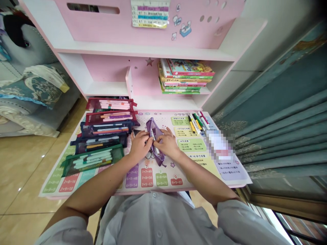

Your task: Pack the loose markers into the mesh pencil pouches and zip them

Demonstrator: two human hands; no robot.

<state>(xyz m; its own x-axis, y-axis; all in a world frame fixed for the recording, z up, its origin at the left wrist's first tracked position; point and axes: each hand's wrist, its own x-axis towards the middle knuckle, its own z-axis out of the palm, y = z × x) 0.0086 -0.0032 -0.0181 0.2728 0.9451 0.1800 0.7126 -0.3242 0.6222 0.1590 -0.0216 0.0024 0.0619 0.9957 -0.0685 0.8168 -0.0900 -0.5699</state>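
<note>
A purple mesh pencil pouch (152, 125) lies lengthwise in front of me on the desk, with a white marker (156, 149) showing inside it. My left hand (140, 145) is closed on the pouch's left edge, thumb and fingers pinching the mesh. From the other side, my right hand (167, 143) grips the right edge with its fingers bent round it. The fingertips of both hands nearly meet over the middle of the pouch. A small dark item (136, 132) is partly hidden behind my left hand.
Several filled mesh pouches, including a green one (93, 160) and a red one (109, 117), are lined up at left. Loose markers (196, 123) lie at right, near a blurred phone-like object (220, 145). Books (187, 76) are stacked on the pink shelf behind.
</note>
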